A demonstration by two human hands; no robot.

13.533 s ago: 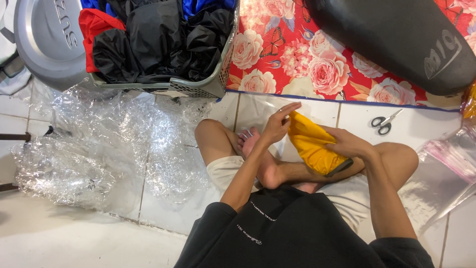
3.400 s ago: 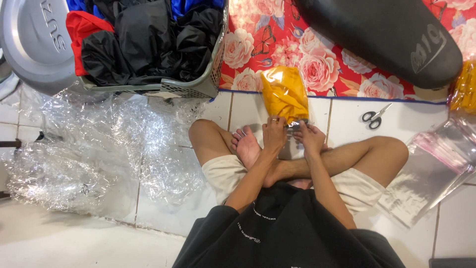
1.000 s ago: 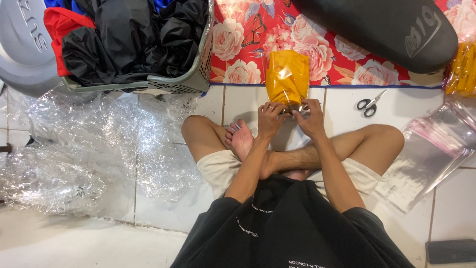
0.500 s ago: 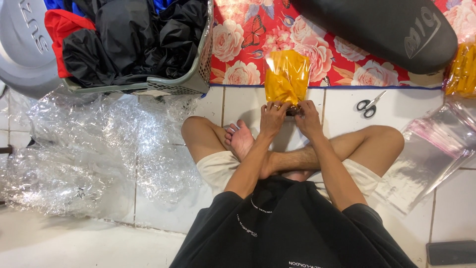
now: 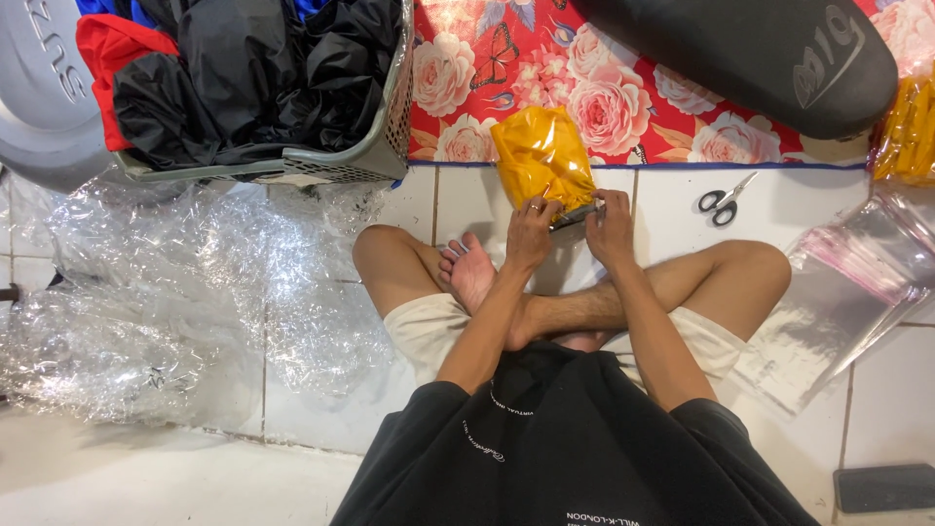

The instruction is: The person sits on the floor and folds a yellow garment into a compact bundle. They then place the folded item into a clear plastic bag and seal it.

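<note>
While the glossy, crinkled yellow packet [image 5: 542, 156] lies on the white floor tiles [image 5: 467, 200] against the floral mat [image 5: 506, 68], left hand [image 5: 531, 232] and right hand [image 5: 610, 229] pinch its near edge; scissors [image 5: 723, 199] lie nearby.

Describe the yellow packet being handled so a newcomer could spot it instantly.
Start at the red floral mat; at its lower edge lies a glossy yellow plastic-wrapped packet. Left hand and right hand press its near end, unlike the untouched yellow packets far right.
</note>
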